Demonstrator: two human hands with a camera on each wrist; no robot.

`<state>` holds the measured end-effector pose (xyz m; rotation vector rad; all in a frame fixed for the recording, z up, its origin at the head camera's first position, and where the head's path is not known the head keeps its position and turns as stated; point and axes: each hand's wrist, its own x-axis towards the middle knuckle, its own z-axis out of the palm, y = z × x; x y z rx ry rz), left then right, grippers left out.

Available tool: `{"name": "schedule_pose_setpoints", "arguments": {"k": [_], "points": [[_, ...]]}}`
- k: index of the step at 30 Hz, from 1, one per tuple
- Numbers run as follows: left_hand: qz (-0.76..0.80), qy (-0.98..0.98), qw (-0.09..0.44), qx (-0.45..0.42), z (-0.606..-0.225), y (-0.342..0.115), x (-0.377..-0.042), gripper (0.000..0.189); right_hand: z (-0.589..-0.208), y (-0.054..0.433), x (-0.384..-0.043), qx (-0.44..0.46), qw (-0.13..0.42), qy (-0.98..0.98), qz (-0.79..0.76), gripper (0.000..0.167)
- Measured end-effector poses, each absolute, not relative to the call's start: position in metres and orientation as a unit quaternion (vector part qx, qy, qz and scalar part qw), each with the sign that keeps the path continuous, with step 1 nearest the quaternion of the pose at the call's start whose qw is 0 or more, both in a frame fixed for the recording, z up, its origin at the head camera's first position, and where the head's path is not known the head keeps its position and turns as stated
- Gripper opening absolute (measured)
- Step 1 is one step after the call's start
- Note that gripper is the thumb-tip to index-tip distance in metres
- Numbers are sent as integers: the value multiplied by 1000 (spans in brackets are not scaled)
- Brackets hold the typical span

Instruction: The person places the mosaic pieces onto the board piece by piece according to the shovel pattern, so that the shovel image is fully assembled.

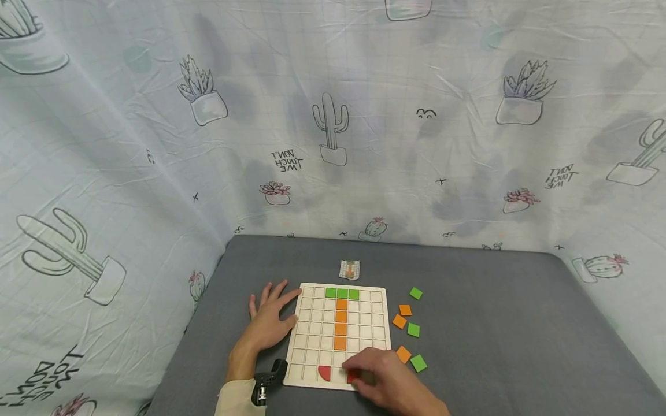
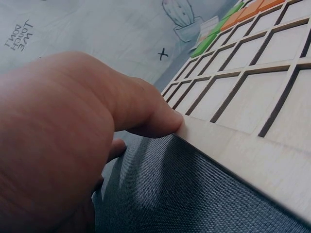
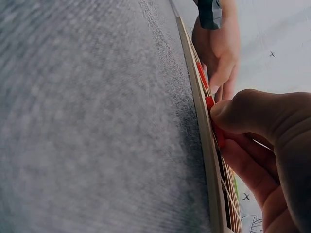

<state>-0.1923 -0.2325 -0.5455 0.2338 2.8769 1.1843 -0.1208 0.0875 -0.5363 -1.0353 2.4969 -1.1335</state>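
A pale wooden grid board lies on the grey table. My left hand rests at its left side with fingers spread; the thumb touches the board's rim. At the bottom row, my right hand pinches a red piece between thumb and fingers, which partly cover it. A red quarter-circle piece sits in another bottom-row cell, to the left. Green square tiles fill three adjoining top-row cells, and a column of orange square tiles runs down beneath the middle one.
Loose orange tiles and green tiles lie on the table to the board's right. Behind the board is a small printed card. Cactus-patterned cloth hangs around the grey table.
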Motion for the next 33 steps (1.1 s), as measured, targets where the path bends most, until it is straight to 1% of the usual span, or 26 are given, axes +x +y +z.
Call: {"name": "schedule_pose_setpoints", "arguments": {"k": [3, 10, 19, 23, 26, 33], "points": [[381, 921, 11, 76, -546, -233, -192, 62, -536, 87, -121, -346, 113, 849, -383, 31], [378, 923, 9, 76, -547, -233, -193, 62, -540, 86, -121, -370, 69, 846, -377, 31], [378, 923, 10, 75, -547, -233, -192, 62, -542, 88, -122, -370, 55, 844, -384, 30], [378, 923, 11, 74, -547, -233, -192, 62, -539, 94, -120, -368, 24, 842, -395, 32], [379, 923, 8, 74, -546, -233, -193, 61, -535, 101, -122, -356, 3, 844, -400, 34], [384, 920, 4, 82, -547, -232, -193, 61, -522, 124, -126, -300, -20, 871, -390, 33]]}}
